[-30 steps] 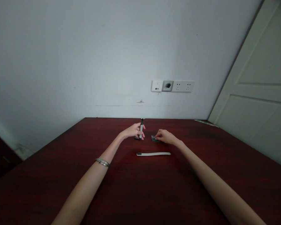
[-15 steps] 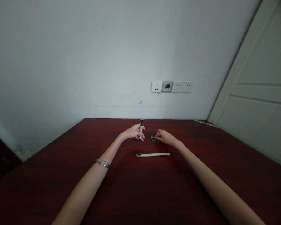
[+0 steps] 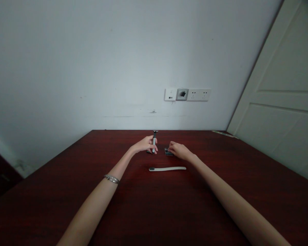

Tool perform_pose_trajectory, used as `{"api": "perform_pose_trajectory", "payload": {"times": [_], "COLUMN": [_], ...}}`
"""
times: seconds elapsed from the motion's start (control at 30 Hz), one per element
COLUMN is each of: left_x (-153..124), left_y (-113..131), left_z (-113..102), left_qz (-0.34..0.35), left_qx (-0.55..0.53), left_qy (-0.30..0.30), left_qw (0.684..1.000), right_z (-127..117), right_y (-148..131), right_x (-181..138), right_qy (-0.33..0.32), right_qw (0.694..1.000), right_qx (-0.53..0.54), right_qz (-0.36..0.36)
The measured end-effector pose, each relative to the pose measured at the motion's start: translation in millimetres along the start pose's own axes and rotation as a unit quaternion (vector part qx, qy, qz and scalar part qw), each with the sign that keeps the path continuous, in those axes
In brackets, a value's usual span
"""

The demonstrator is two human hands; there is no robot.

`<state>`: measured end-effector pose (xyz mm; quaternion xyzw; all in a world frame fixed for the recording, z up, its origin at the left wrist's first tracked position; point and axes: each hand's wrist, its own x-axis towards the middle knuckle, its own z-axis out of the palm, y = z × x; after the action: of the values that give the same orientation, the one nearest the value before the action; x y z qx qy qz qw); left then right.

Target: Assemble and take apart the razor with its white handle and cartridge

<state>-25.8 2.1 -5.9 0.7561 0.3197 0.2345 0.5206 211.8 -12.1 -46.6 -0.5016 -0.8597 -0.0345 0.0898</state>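
Observation:
My left hand (image 3: pixel 145 144) is closed around the white handle of a razor (image 3: pixel 154 140), which stands upright with its dark head on top. Beneath these fingers a small dark item (image 3: pixel 149 151) lies on the table, mostly hidden. To the right, my right hand (image 3: pixel 178 149) has its fingers pinched at a small clear case (image 3: pixel 168 152) with dark contents. Whether they grip the case or something in it is hard to see. Nearer to me lies a long white strip-like handle (image 3: pixel 169 168) with a dark grey left end.
The dark red wooden table (image 3: pixel 143 208) reaches back to a white wall with sockets (image 3: pixel 198 95). A thin printed strip (image 3: pixel 224 134) lies at the back right corner, beside a white panelled door (image 3: pixel 279 106).
Hardly anything differs. The view has shifted slightly; both hands keep their places at the razor and the clear case.

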Motion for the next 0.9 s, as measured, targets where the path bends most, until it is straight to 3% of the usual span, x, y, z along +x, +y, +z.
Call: {"api": "perform_pose_trajectory", "payload": {"times": [0.23, 0.57, 0.9], "left_x": [-1.3, 2.1, 4.4], "left_y": [1.8, -4.7, 0.9], "left_z": [0.6, -0.3, 6.7], "left_qz": [0.007, 0.022, 0.054], "left_qx": [0.0, -0.002, 0.002], "left_qy": [0.011, 0.01, 0.085], "left_qw": [1.0, 1.0, 0.995], "right_z": [-0.8, -20.8, -59.1], "right_y": [4.1, 18.3, -16.6], "right_x": [1.0, 6.1, 0.9], "right_qy": [0.003, 0.118, 0.078], "right_qw": [1.0, 0.968, 0.948], "right_qx": [0.023, 0.223, 0.307], "right_qz": [0.002, -0.01, -0.023]}}
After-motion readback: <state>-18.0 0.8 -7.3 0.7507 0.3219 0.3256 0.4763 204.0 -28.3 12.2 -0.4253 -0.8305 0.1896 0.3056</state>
